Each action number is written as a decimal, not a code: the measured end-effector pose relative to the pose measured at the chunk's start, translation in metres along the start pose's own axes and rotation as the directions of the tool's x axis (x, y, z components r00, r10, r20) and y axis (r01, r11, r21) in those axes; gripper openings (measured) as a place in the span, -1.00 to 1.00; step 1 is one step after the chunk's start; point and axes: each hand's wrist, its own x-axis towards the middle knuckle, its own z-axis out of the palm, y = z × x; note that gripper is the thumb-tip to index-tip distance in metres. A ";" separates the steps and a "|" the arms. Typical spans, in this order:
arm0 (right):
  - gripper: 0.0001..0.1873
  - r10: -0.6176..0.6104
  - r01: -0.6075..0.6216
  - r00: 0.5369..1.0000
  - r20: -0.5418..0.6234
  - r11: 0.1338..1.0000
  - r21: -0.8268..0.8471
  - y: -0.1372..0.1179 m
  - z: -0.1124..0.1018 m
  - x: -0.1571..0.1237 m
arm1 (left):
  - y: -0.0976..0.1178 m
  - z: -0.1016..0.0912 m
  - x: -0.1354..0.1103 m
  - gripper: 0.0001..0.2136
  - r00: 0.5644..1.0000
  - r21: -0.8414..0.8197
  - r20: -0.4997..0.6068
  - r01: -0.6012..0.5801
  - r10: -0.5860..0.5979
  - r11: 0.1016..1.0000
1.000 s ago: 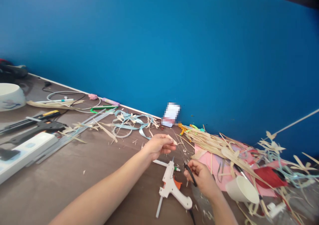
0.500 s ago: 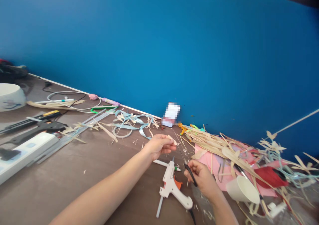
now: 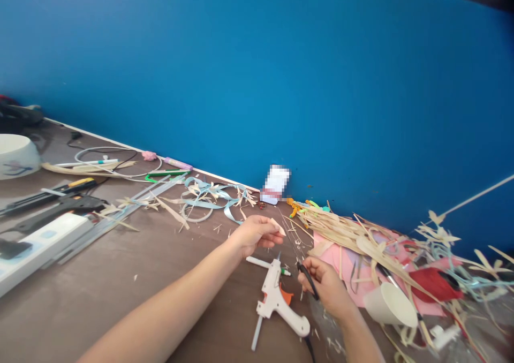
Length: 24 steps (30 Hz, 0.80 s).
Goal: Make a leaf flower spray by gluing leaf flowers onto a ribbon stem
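Between thumb and fingers, my left hand (image 3: 260, 232) pinches a small pale strip piece (image 3: 278, 226) that looks like dried husk or leaf. My right hand (image 3: 322, 284) grips the black-handled scissors (image 3: 308, 281). Their thin blades point up and left, reaching close beside the pale piece; I cannot tell whether they touch it. On the table below both hands lies a white hot glue gun (image 3: 276, 296) with an orange trigger and a glue stick out of its back. A white and green pen-like stick (image 3: 259, 262) passes behind its nozzle.
A phone (image 3: 275, 184) leans on the blue wall. To the right are pale husk strips (image 3: 337, 225), pink sheets (image 3: 327, 245), a tilted white cup (image 3: 391, 305) and a red spool (image 3: 433, 284). A power strip (image 3: 44, 248), a black glue gun (image 3: 64, 208) and blue ribbon (image 3: 201, 203) are at left.
Almost nothing differs. The scissors and my right hand have shifted very slightly, and my left hand keeps its pinch on the pale piece.
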 end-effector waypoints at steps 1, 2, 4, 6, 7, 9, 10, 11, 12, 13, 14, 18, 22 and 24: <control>-0.75 -0.004 0.004 1.000 0.011 1.000 -0.001 0.000 0.000 0.000 | 0.001 0.000 -0.001 -0.84 1.000 0.032 0.014 -0.008 0.008 0.999; -0.76 -0.007 0.007 1.000 0.020 1.000 -0.002 0.000 -0.001 0.000 | 0.002 0.000 -0.002 -0.84 1.000 0.062 0.026 -0.016 0.015 0.998; -0.78 -0.011 0.011 0.999 0.041 1.000 -0.005 0.000 -0.002 0.000 | 0.004 0.000 -0.003 -0.85 0.999 0.113 0.042 -0.026 0.021 0.993; -0.79 -0.015 0.016 0.998 0.064 1.000 -0.012 0.000 -0.004 -0.001 | 0.005 0.000 -0.004 -0.87 0.998 0.159 0.054 -0.022 0.014 0.987; -0.80 -0.016 0.017 0.997 0.072 1.000 -0.018 0.000 -0.004 -0.001 | 0.005 0.000 -0.005 -0.88 0.998 0.178 0.057 -0.018 0.008 0.984; -0.80 -0.013 0.016 0.997 0.080 0.999 -0.032 0.000 -0.005 -0.001 | 0.006 0.000 -0.005 -0.89 0.998 0.207 0.060 -0.012 -0.001 0.978; -0.80 -0.011 0.014 0.997 0.078 0.999 -0.037 0.001 -0.005 -0.001 | 0.006 -0.001 -0.004 -0.90 0.998 0.216 0.061 -0.010 -0.003 0.976; -0.80 -0.009 0.012 0.997 0.075 0.999 -0.041 0.001 -0.004 -0.001 | 0.005 -0.001 -0.004 -0.90 0.998 0.222 0.062 -0.010 -0.004 0.975; -0.79 -0.010 0.014 0.998 0.069 0.999 -0.046 0.001 -0.004 -0.001 | 0.005 -0.001 -0.004 -0.89 0.998 0.226 0.060 -0.008 -0.005 0.974; -0.78 -0.015 0.019 0.998 0.061 0.998 -0.054 0.001 -0.004 -0.001 | 0.004 -0.001 -0.003 -0.89 0.998 0.227 0.060 -0.006 -0.008 0.974; -0.77 -0.023 0.026 0.998 0.051 0.997 -0.066 0.001 -0.003 -0.002 | 0.004 -0.002 -0.003 -0.88 0.998 0.225 0.059 -0.004 -0.009 0.974; -0.77 -0.052 0.054 0.999 0.015 0.991 -0.120 0.000 -0.001 -0.003 | 0.004 -0.002 -0.004 -0.87 0.998 0.234 0.059 -0.003 -0.011 0.972; -0.78 -0.065 0.066 0.998 0.010 0.983 -0.174 -0.003 -0.002 -0.005 | 0.007 -0.002 -0.007 -0.87 0.997 0.272 0.074 0.010 -0.031 0.962; -0.79 -0.071 0.071 0.997 0.006 0.975 -0.209 -0.002 -0.003 -0.005 | 0.010 -0.003 -0.008 -0.87 0.995 0.296 0.091 0.013 -0.041 0.955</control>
